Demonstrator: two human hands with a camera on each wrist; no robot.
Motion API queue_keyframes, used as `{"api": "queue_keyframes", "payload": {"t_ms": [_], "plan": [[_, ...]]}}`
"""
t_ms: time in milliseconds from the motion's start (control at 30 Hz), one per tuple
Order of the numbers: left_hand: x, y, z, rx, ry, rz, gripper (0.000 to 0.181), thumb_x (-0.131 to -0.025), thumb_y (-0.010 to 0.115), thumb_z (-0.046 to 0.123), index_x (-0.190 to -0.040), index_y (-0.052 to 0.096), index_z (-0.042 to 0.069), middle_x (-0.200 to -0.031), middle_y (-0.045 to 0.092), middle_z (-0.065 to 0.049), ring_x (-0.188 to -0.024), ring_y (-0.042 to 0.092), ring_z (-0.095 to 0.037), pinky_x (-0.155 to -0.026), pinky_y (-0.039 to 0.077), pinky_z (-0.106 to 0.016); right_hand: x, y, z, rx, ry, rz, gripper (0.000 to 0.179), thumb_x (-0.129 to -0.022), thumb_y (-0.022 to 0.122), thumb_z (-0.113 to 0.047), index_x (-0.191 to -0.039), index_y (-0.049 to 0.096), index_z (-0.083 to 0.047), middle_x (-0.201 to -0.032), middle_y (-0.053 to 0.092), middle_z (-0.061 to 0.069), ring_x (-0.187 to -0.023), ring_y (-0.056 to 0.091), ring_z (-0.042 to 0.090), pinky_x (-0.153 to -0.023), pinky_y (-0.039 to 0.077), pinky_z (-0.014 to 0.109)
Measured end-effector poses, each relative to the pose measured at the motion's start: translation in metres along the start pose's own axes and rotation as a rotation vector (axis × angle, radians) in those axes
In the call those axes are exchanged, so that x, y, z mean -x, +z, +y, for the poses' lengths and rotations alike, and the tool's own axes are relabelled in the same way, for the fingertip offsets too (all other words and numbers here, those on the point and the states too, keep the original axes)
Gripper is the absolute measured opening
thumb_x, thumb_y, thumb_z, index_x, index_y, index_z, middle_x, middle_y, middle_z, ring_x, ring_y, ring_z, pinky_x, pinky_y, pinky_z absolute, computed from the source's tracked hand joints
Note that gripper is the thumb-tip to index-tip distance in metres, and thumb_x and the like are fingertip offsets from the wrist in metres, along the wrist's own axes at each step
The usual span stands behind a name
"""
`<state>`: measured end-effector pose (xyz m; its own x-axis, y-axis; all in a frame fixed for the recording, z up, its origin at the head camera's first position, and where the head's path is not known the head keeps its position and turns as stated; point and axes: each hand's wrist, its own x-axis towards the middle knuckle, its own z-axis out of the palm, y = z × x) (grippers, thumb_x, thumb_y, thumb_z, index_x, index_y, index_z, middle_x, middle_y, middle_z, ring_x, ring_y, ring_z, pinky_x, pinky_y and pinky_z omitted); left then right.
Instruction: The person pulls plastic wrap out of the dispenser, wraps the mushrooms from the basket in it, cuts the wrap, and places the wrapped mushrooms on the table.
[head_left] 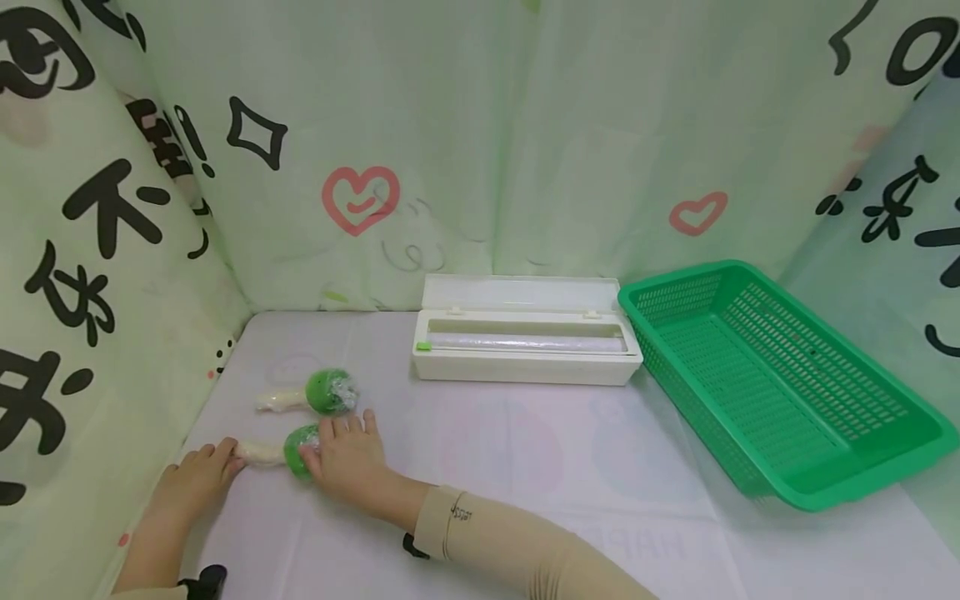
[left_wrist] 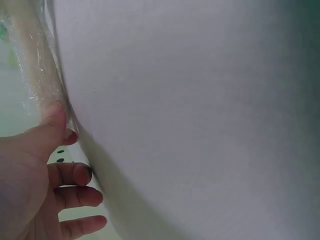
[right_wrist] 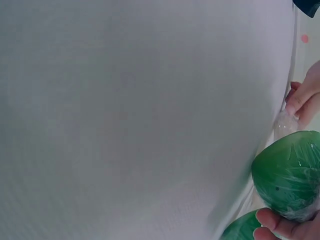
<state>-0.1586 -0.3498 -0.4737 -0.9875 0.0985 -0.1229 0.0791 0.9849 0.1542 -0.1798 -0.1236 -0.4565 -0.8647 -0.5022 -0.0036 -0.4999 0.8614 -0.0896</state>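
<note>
A maraca with a green head [head_left: 298,451] and pale handle [head_left: 261,453], wrapped in clear film, lies at the table's left. My left hand [head_left: 197,483] pinches the handle's end; in the left wrist view, thumb and forefinger meet at the film-covered handle [left_wrist: 35,55] with the other fingers apart. My right hand [head_left: 351,462] rests against the head's right side, fingers fairly straight and thumb on the near side, hiding part of it. The right wrist view shows its fingertips under the wrapped head [right_wrist: 287,175]. A second wrapped maraca [head_left: 330,392] lies just behind.
A white cling film dispenser [head_left: 525,368] stands at the back middle with its lid raised and a roll inside. To its right is a green plastic basket [head_left: 750,467]. Printed pale green curtains [head_left: 480,150] enclose the table's back and sides.
</note>
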Motion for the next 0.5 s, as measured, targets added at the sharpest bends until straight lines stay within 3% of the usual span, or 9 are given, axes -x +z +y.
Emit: {"api": "queue_keyframes", "payload": {"t_ms": [267,500], "plan": [[0.000,-0.006,0.002,0.035,-0.026,-0.059,0.048,-0.096,0.035,0.042,-0.109,0.043,-0.004,-0.094,0.055,-0.027,-0.086,0.053,-0.047,-0.066,0.039,-0.057,0.001,-0.004,0.002,-0.026,0.015,0.005,0.060,-0.093,0.017,-0.057,-0.123,0.046,-0.014,-0.118,0.056,-0.001,-0.115,0.047,0.018,-0.104,0.023,0.041],[-0.002,-0.015,0.005,0.043,-0.039,-0.117,0.039,-0.093,0.049,0.025,-0.111,0.041,-0.008,-0.098,0.054,-0.032,-0.088,0.052,-0.049,-0.067,0.039,-0.057,0.003,-0.014,0.012,-0.054,-0.001,0.006,0.062,-0.092,0.016,-0.059,-0.119,0.048,-0.013,-0.111,0.059,0.001,-0.106,0.052,0.018,-0.101,0.024,0.041]]}}
